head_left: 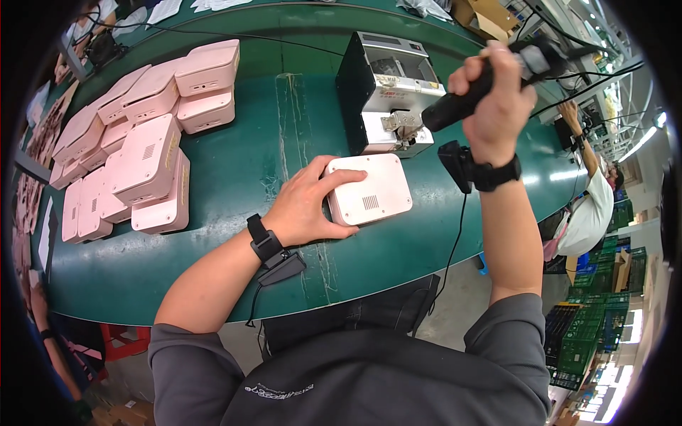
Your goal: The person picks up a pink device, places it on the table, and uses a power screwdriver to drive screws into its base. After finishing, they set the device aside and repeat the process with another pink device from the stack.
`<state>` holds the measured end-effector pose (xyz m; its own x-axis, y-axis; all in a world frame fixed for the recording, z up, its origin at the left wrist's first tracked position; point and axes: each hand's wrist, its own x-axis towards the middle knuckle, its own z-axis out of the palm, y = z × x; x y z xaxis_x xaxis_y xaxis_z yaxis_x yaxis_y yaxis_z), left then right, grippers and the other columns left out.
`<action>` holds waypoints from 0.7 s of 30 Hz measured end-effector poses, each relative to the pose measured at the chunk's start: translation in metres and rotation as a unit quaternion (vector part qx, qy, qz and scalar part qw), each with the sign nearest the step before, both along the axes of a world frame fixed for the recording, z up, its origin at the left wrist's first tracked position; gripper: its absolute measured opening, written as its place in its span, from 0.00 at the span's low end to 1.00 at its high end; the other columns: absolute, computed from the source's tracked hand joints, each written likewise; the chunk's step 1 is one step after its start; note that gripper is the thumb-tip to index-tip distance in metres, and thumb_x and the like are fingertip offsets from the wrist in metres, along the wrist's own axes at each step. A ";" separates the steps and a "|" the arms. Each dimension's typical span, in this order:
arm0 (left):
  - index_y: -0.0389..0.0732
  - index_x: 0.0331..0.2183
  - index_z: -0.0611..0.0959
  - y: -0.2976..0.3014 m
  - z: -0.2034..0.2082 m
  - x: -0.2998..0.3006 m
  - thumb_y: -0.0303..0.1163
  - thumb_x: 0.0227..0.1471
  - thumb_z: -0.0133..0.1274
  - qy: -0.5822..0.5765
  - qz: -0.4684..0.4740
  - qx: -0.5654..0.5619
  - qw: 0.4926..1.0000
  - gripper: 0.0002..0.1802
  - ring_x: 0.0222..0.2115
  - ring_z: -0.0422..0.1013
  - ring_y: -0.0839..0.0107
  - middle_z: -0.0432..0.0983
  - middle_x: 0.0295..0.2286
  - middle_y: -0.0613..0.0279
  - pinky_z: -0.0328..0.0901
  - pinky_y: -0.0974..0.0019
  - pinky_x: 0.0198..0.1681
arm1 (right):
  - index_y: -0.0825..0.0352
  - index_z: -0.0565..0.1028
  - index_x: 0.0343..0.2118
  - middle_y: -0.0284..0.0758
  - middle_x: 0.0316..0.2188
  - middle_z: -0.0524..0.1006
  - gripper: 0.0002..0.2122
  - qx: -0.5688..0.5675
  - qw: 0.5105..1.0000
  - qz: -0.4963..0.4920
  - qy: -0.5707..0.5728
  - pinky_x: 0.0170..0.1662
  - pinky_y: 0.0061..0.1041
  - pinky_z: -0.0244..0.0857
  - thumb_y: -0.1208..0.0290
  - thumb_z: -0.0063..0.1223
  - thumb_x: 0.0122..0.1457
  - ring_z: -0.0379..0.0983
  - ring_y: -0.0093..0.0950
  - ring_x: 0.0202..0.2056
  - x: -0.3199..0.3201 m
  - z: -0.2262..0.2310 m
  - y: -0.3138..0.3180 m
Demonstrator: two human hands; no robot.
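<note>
A pale pink plastic box with rounded corners, corner screw holes and a small vent grille lies on the green table. My left hand grips it from its left side, thumb along the near edge and a finger across the top. In my raised right hand is a black electric screwdriver, fingers wrapped round its body. Its front end points down and left at the screw feeder, a black and silver machine just beyond the box. Whether the tip touches the feeder I cannot tell.
Stacks of similar pink boxes stand on the left of the green table. Cables hang from both wrist straps. A cardboard box sits at the far right. Other people work at both sides, one in a white shirt at right.
</note>
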<state>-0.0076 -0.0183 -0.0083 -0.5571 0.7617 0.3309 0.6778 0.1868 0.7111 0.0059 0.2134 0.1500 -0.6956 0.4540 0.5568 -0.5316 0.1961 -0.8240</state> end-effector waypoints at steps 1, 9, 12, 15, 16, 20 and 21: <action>0.58 0.54 0.76 0.000 0.001 0.000 0.42 0.31 0.72 -0.002 0.001 -0.004 1.000 0.43 0.47 0.70 0.51 0.66 0.50 0.54 0.67 0.54 0.51 | 0.67 0.69 0.32 0.33 0.20 0.68 0.12 -0.011 1.000 -0.009 -0.017 0.27 0.30 0.62 0.62 0.48 0.64 0.64 0.26 0.18 -0.003 -0.002 0.001; 0.56 0.53 0.77 -0.002 0.000 -0.001 0.42 0.30 0.73 -0.013 0.011 -0.018 1.000 0.43 0.48 0.70 0.52 0.66 0.50 0.55 0.68 0.56 0.51 | 0.67 0.69 0.35 0.32 0.19 0.66 0.14 -0.055 0.995 0.067 -0.054 0.24 0.29 0.59 0.59 0.43 0.65 0.61 0.25 0.16 0.049 -0.005 -0.027; 0.56 0.53 0.77 -0.002 0.000 -0.002 0.42 0.30 0.73 -0.011 0.000 -0.012 1.000 0.43 0.48 0.71 0.52 0.66 0.50 0.55 0.68 0.56 0.51 | 0.66 0.68 0.37 0.31 0.19 0.66 0.15 -0.059 0.987 0.149 -0.024 0.25 0.28 0.59 0.57 0.41 0.66 0.60 0.24 0.15 0.074 0.005 -0.054; 0.59 0.54 0.75 -0.002 -0.003 -0.002 0.44 0.30 0.72 -0.001 0.008 0.005 1.000 0.44 0.45 0.70 0.53 0.66 0.46 0.56 0.68 0.54 0.50 | 0.65 0.66 0.38 0.32 0.19 0.67 0.14 -0.084 0.971 0.219 -0.045 0.26 0.28 0.61 0.57 0.40 0.65 0.61 0.24 0.15 0.080 0.006 -0.074; 0.59 0.54 0.75 -0.001 -0.004 -0.002 0.44 0.30 0.72 -0.001 0.009 0.004 1.000 0.44 0.45 0.70 0.53 0.66 0.46 0.56 0.68 0.54 0.50 | 0.65 0.66 0.38 0.32 0.19 0.67 0.14 -0.084 0.971 0.220 -0.045 0.26 0.28 0.61 0.57 0.40 0.65 0.61 0.24 0.15 0.080 0.004 -0.075; 0.59 0.53 0.76 0.000 -0.004 0.000 0.43 0.29 0.73 -0.020 0.006 0.005 1.000 0.44 0.45 0.71 0.53 0.67 0.45 0.56 0.68 0.54 0.49 | 0.64 0.64 0.39 0.33 0.19 0.67 0.14 -0.019 0.969 0.237 -0.061 0.27 0.29 0.63 0.56 0.41 0.65 0.62 0.25 0.16 0.075 -0.009 -0.079; 0.59 0.53 0.77 0.001 -0.005 0.000 0.43 0.28 0.73 -0.020 0.010 0.013 1.000 0.44 0.44 0.71 0.53 0.67 0.45 0.55 0.69 0.55 0.49 | 0.64 0.64 0.39 0.34 0.19 0.67 0.14 -0.006 0.971 0.230 -0.065 0.27 0.29 0.63 0.56 0.42 0.65 0.63 0.25 0.16 0.074 -0.016 -0.081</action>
